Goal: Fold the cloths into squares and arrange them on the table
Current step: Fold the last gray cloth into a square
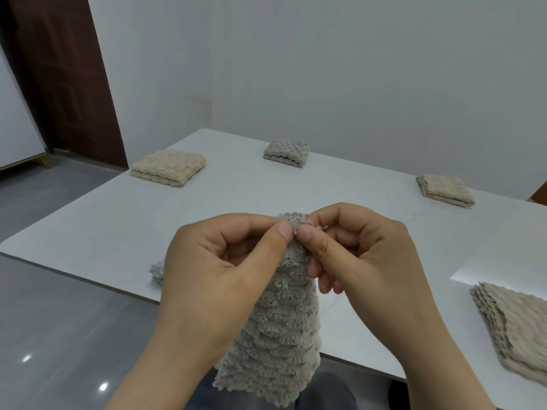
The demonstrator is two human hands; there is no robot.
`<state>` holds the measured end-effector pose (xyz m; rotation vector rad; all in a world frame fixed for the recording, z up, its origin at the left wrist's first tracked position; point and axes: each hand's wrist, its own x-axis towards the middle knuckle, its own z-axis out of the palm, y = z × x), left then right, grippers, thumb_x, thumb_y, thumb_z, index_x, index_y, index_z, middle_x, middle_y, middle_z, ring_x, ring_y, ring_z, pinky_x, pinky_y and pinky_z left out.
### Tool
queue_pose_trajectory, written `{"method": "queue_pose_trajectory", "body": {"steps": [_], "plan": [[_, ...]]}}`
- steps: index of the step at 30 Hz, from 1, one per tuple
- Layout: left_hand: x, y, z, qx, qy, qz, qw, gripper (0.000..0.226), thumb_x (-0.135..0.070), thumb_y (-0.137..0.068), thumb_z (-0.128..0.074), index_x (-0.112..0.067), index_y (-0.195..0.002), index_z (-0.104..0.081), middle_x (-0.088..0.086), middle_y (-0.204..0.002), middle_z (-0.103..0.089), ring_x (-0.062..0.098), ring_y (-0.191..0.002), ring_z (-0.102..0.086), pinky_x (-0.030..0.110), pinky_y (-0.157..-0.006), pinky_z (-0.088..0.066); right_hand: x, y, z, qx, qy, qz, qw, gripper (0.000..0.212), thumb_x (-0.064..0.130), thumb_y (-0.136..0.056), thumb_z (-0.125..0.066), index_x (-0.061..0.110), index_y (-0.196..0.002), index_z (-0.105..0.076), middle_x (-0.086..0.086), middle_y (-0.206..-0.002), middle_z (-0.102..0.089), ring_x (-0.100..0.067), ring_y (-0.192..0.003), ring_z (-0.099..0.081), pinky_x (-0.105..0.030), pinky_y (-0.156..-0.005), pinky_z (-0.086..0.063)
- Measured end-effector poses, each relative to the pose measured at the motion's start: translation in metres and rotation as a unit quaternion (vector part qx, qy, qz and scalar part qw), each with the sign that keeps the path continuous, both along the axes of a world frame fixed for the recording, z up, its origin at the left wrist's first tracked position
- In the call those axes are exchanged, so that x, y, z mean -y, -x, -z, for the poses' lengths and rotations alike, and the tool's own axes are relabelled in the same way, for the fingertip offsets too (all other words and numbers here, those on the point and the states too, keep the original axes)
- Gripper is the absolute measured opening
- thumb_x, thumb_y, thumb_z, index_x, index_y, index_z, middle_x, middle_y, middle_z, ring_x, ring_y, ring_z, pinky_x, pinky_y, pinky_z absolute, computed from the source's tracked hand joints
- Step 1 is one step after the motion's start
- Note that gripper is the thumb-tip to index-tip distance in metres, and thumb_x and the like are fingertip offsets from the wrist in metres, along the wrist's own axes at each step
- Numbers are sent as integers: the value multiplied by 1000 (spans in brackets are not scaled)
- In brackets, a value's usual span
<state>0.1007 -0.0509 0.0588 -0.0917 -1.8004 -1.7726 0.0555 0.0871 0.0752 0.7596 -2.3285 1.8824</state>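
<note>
A grey textured cloth point(278, 329) hangs down in front of me, over the white table's near edge. My left hand point(219, 270) and my right hand point(358, 255) pinch its top edge close together, thumbs against fingers. Three folded square cloths lie at the far side of the table point(97, 229): a beige one point(169, 167) at the left, a grey one point(286, 153) in the middle, a beige one point(445, 190) at the right. A corner of another grey cloth point(157, 272) shows behind my left hand.
A stack of unfolded beige cloths point(512, 324) lies at the table's near right corner on a white sheet point(485, 269). White walls stand behind the table, a dark brown door point(65, 78) at the left. Grey floor tiles lie to the left.
</note>
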Motion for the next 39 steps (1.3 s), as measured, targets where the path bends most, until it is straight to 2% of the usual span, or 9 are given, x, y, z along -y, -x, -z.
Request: {"method": "queue_pose_trajectory", "body": {"steps": [6, 10, 15, 20, 26, 29, 31, 34, 39], "plan": [[1, 3, 3, 13, 22, -40, 999, 14, -13, -78, -74, -21, -67, -75, -4, -64, -73, 4, -59, -66, 14, -56, -52, -1, 0, 1, 2, -8, -8, 1000, 11, 20, -82, -70, 15, -73, -67, -7, -49, -62, -13, -37, -49, -14, -42, -38], [9, 5, 5, 15, 38, -78, 996, 8, -27, -76, -65, -26, -75, -72, 3, -67, -70, 19, -62, -64, 29, -57, -52, -9, 3, 5, 11, -55, -6, 998, 12, 27, -84, -69, 19, -75, -66, -4, -50, -63, -13, -37, -49, -15, -45, -39], [20, 8, 6, 22, 8, -87, 996, 12, -31, -77, -61, -27, -76, -73, -5, -65, -69, 4, -62, -60, 25, -61, -53, -18, 10, 13, 20, -108, 23, 994, 12, 32, -86, -67, 24, -78, -62, -1, -52, -65, -12, -38, -49, -17, -48, -40], [29, 11, 10, 29, -21, -105, 994, 15, -32, -77, -62, -22, -77, -74, 6, -72, -70, 17, -68, -60, 50, -74, -55, -24, 14, 17, 22, -150, 47, 987, 12, 36, -86, -65, 26, -79, -63, -1, -55, -67, -12, -38, -52, -27, -50, -44], [36, 11, 9, 14, 7, -125, 992, 13, -31, -78, -61, -25, -72, -71, -9, -64, -67, 4, -61, -55, 26, -63, -52, -28, 16, 22, 7, -165, 72, 984, 16, 39, -84, -66, 25, -74, -65, 3, -60, -67, -10, -40, -53, -27, -52, -46], [36, 10, 10, 9, 50, -152, 987, 13, -30, -80, -60, -27, -69, -68, -7, -63, -66, -1, -57, -53, 12, -57, -45, -30, 18, 24, -44, -157, 113, 980, 14, 37, -80, -70, 27, -71, -68, 11, -73, -67, -7, -62, -62, -31, -59, -52], [35, 10, 12, 9, 78, -174, 982, 13, -29, -82, -59, -27, -71, -66, 1, -71, -65, 4, -58, -52, 14, -55, -43, -31, 18, 24, -60, -136, 116, 982, 12, 31, -80, -72, 28, -69, -69, 13, -77, -69, -6, -75, -65, -29, -62, -54], [35, 10, 19, 7, 97, -192, 976, 13, -31, -86, -57, -27, -76, -65, -2, -76, -66, 5, -62, -55, 18, -60, -45, -32, 16, 19, -53, -95, 110, 988, 12, 22, -78, -75, 25, -68, -70, 13, -69, -69, -4, -67, -65, -18, -60, -51], [30, 13, 26, 11, 124, -207, 970, 13, -31, -90, -53, -29, -82, -63, -9, -80, -64, 6, -70, -57, 11, -59, -43, -37, 12, 17, -39, -28, 105, 993, 13, 18, -75, -76, 24, -84, -67, 0, -69, -68, -20, -65, -62, -40, -70, -54]]}}
